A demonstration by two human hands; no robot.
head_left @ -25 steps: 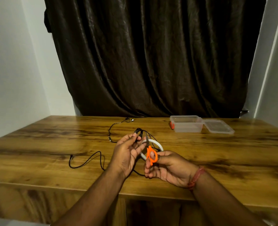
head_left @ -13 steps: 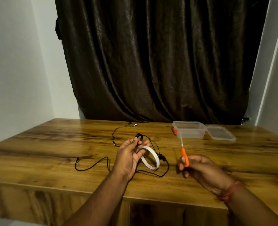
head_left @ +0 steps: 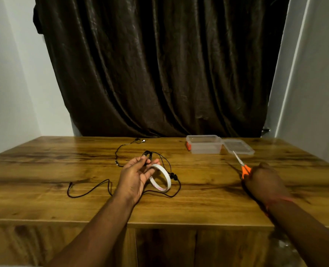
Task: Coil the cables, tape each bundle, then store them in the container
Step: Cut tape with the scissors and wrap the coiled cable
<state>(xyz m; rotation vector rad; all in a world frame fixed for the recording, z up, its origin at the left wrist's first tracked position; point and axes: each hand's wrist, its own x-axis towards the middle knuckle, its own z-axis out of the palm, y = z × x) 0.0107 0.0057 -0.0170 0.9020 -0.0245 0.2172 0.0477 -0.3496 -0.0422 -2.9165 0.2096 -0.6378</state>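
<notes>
Pinching the coiled cable [head_left: 147,158] between thumb and fingers [head_left: 153,163], my left hand [head_left: 135,177] hovers above the desk [head_left: 44,170]; my right hand [head_left: 262,182] grips orange scissors [head_left: 243,167].

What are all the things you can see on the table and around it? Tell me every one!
cable bundle: one, black, pinched in the left hand's fingers, loose end trailing over the table
second cable: one, black, lying loose at the far middle of the table
tape roll: one, white, by the left hand's fingers
scissors: one pair, orange handles, right side, tips toward the lid
container: one, clear, open, far right
lid: one, clear, flat beside the container
table: one, brown wood
curtain: one, dark, behind the table
left hand: one, middle
right hand: one, holding the scissors
</notes>
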